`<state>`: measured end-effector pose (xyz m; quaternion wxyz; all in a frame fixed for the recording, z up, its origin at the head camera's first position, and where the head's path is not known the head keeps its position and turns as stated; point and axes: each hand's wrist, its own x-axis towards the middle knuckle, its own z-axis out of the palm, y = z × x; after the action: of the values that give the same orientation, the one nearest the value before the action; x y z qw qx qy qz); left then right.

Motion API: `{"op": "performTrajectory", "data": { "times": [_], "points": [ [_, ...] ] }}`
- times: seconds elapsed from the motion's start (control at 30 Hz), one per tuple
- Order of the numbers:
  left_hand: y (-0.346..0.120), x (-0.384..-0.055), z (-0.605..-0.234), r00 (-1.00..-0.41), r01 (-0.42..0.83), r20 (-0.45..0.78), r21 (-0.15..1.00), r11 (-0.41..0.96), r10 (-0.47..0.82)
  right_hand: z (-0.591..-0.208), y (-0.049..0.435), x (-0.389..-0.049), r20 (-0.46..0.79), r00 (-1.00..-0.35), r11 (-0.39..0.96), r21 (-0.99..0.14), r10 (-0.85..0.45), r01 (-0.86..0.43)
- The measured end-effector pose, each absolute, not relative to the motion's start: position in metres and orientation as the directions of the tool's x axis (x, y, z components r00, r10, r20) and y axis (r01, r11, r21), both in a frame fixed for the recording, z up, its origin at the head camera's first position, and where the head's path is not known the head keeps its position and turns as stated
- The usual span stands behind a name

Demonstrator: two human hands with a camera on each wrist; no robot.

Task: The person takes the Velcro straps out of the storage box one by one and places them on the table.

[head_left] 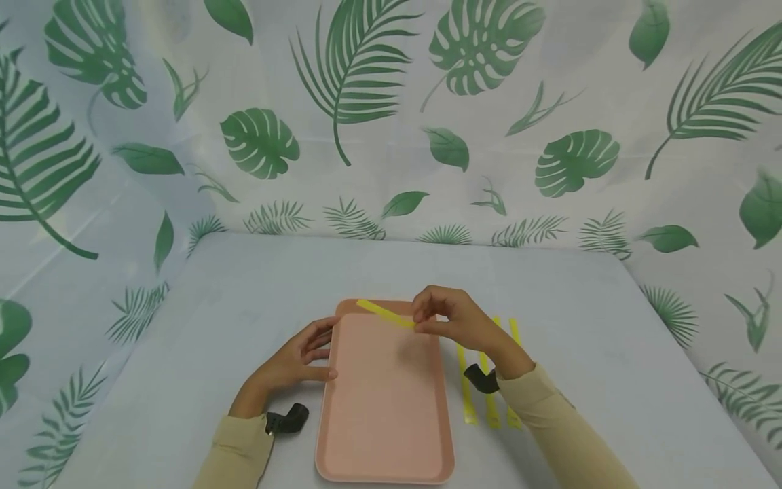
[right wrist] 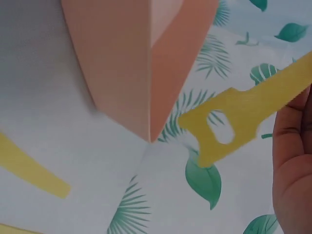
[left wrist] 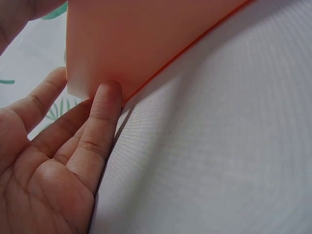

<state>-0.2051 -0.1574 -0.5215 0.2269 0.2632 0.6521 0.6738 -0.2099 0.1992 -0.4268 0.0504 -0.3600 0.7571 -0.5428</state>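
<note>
My right hand (head_left: 459, 319) pinches one end of a yellow flat strip (head_left: 383, 312) over the far end of a pink tray (head_left: 385, 401). In the right wrist view the strip's free end (right wrist: 219, 127) flares out around an oval slot, like a small saw handle. My left hand (head_left: 294, 361) rests against the tray's left side, its thumb at the rim. Extended fingers (left wrist: 95, 131) touch the outer wall in the left wrist view. Three more yellow strips (head_left: 468, 390) lie side by side on the table, right of the tray and partly behind my right forearm.
The tray lies lengthwise on a pale tablecloth (head_left: 256, 285), near the table's front. A leaf-patterned sheet (head_left: 391, 170) rises at the back and both sides. Dark wrist-mounted devices (head_left: 288, 420) stick out by both cuffs.
</note>
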Motion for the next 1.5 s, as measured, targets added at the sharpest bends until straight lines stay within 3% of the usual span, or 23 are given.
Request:
{"op": "performTrajectory", "data": {
  "times": [0.3,0.6,0.9,1.5],
  "points": [
    [-0.156,-0.203,-0.524,-0.751,0.068,0.085,0.996,-0.052,0.655,-0.422,0.213,-0.198,0.286,-0.837,0.065,-0.933,-0.467,-0.354],
    [-0.154,-0.203,-0.525,-0.750,0.091,0.097,0.995,-0.043,0.655,-0.424,0.239,-0.182,0.210,-0.918,0.148,-0.951,-0.336,-0.272],
    [-0.154,-0.200,-0.523,-0.753,0.111,0.103,0.993,-0.028,0.649,-0.433,0.274,-0.164,0.233,-0.939,0.132,-0.953,-0.254,-0.272],
    [-0.152,-0.194,-0.521,-0.764,0.119,0.101,0.993,-0.015,0.637,-0.446,0.341,-0.136,0.153,-0.973,0.088,-0.982,-0.174,-0.170]
  ]
}}
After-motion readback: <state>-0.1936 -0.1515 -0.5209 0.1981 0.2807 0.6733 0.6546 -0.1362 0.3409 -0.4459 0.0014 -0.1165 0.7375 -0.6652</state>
